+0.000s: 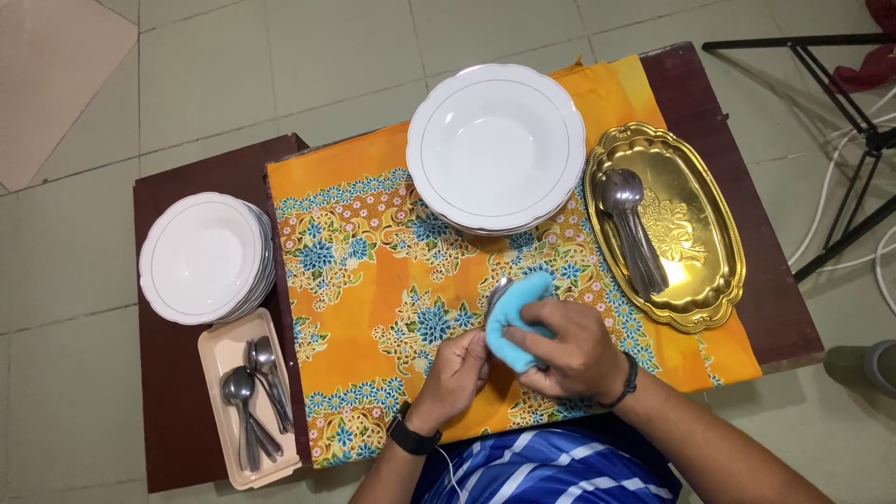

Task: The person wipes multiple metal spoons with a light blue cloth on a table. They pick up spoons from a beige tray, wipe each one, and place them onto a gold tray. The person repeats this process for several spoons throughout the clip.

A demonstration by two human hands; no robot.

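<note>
Both hands: right hand wraps blue cloth, left hand grips spoon.

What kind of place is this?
Probably a home or small eatery's dish-cleaning spot: stacks of white plates, a gold oval tray of metal spoons, and hands wiping with a blue cloth.

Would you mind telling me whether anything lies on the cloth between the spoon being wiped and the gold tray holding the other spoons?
Nothing visible does. The spoon, wrapped in the blue cloth held by the right hand, has only bare patterned tablecloth between it and the gold tray.
</note>
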